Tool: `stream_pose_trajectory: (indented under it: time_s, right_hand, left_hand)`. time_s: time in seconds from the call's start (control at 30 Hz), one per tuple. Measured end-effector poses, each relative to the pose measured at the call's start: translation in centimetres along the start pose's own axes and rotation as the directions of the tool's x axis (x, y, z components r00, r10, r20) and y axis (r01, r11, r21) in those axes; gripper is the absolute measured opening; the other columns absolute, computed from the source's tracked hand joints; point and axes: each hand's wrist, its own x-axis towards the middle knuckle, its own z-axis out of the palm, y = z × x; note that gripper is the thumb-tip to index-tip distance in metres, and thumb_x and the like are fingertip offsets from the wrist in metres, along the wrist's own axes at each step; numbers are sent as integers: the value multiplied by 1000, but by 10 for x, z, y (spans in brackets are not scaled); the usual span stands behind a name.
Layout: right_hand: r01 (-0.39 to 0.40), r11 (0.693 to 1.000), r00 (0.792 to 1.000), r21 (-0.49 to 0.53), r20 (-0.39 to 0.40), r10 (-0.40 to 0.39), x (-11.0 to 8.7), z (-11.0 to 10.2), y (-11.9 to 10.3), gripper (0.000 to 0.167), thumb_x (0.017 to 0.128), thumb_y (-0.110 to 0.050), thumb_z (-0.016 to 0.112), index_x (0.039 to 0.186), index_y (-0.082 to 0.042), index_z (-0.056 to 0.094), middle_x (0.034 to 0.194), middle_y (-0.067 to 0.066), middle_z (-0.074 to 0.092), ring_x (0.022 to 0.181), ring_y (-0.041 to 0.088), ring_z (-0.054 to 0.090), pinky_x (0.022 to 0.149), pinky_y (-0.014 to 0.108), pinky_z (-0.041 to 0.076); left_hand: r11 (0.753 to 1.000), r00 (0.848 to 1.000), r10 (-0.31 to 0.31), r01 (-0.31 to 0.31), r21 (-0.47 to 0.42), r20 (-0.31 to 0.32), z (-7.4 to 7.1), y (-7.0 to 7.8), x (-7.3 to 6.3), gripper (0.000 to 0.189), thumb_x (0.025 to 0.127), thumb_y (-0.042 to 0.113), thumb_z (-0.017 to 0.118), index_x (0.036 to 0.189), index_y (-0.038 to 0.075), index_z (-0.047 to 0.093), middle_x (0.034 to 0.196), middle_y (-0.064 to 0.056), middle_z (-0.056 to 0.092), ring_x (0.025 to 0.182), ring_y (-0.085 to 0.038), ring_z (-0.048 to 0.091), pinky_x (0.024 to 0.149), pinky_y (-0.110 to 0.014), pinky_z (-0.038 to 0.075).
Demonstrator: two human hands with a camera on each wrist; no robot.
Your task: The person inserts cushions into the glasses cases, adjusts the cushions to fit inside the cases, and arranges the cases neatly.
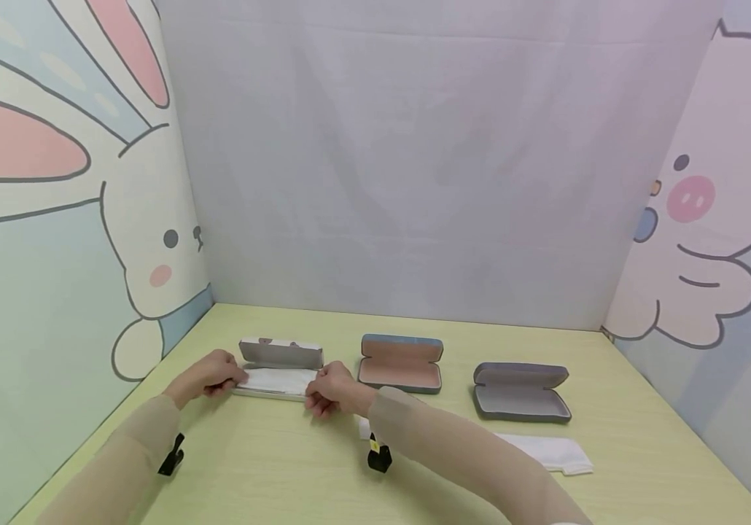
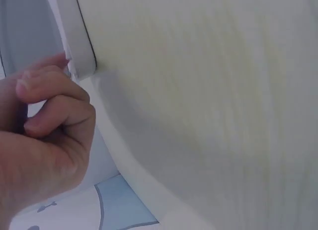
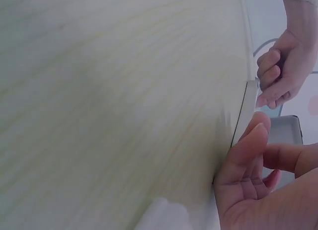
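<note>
Tabletop [image 1: 270, 467], yellow, under white case [image 1: 281, 355], between cartoon walls [image 1: 146, 240]

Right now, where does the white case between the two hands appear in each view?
Head: white case left of centre, open.
Left wrist: white case at upper left, cut off.
Right wrist: white case right of centre, partly hidden.
Landmark: the left hand, in all three.

The right sleeve [image 1: 450, 437] hides the middle of the loose white cloth [image 1: 542, 448]; the right grip [image 1: 336, 388] covers a front corner of the leftmost case [image 1: 281, 356]. The left wrist view crops that case; a blurred white shape [image 3: 165, 217], cut by the right wrist view's lower edge, is probably cloth
</note>
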Motion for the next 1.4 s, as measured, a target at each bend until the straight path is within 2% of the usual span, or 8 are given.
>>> stream_pose_trajectory:
  time_s: [0.1, 0.2, 0.33, 0.43, 0.6, 0.9, 1.13, 1.4]
  right_hand:
    - [32, 998, 999, -61, -31, -34, -6, -2, -1, 37, 85, -1, 65, 59, -12, 41, 52, 2, 56, 36, 11, 49, 35, 21, 43]
    - [37, 995, 997, -91, -62, -42, -10, -4, -1, 25, 82, -2, 70, 86, -4, 46, 56, 5, 57, 35, 12, 48, 35, 23, 43]
    - [28, 996, 996, -84, -78, -34, -12, -6, 0, 72, 78, -4, 77, 132, -7, 29, 59, 10, 59, 35, 14, 49, 35, 25, 46]
    - [34, 996, 997, -83, -62, -39, -10, -8, 2, 92, 77, -4, 79, 146, -14, 19, 56, 12, 59, 34, 15, 50, 35, 25, 47]
    - [51, 995, 998, -89, -16, -53, -5, -11, 5, 103, 75, -4, 82, 151, -22, 14, 55, 12, 57, 35, 17, 52, 35, 27, 48]
    - [100, 986, 994, -136, 67, -91, 0, -10, 5, 108, 73, -9, 84, 152, -28, 12, 58, 17, 63, 36, 20, 53, 36, 32, 50]
    - [112, 978, 993, -173, 66, -102, 1, -8, 4, 111, 72, -6, 84, 151, -25, 9, 63, 16, 66, 36, 21, 52, 36, 33, 50]
    - [140, 958, 990, -251, 55, -130, -2, -6, 2, 106, 70, -8, 86, 147, -20, 14, 61, 17, 65, 33, 18, 51, 35, 34, 50]
  left_hand:
    - [1000, 999, 8, -7, -11, 35, -7, -6, 1, 28, 91, 18, 63, 97, -1, 44, 57, 4, 47, 47, -7, 40, 44, -18, 31]
    - [999, 996, 5, -3, -33, 84, -14, -12, 1, 66, 90, 26, 67, 133, -1, 25, 61, 2, 48, 50, -10, 42, 46, -20, 33]
    - [998, 985, 17, -6, -62, 172, -19, -18, -2, 104, 86, 29, 73, 150, 20, -9, 61, -1, 52, 49, -13, 48, 47, -22, 39]
    - [994, 968, 64, -42, -96, 244, -20, -21, -6, 111, 87, 23, 72, 149, 27, -20, 64, -4, 58, 49, -13, 54, 50, -24, 49]
    - [985, 945, 139, -102, -138, 297, -19, -21, -8, 114, 88, 16, 71, 148, 30, -25, 68, -8, 61, 50, -13, 58, 53, -27, 56]
    - [995, 969, 93, -85, -41, 228, -13, -17, -1, 122, 80, 20, 79, 148, 34, -21, 67, -12, 62, 45, -16, 57, 45, -28, 52]
    - [993, 968, 119, -116, -24, 222, -11, -20, 3, 120, 79, 19, 80, 148, 26, -18, 62, -10, 62, 41, -14, 55, 42, -26, 49]
    - [996, 978, 74, -80, 23, 197, -8, -17, 5, 125, 78, 20, 81, 149, 19, -22, 59, -9, 61, 41, -13, 53, 41, -25, 48]
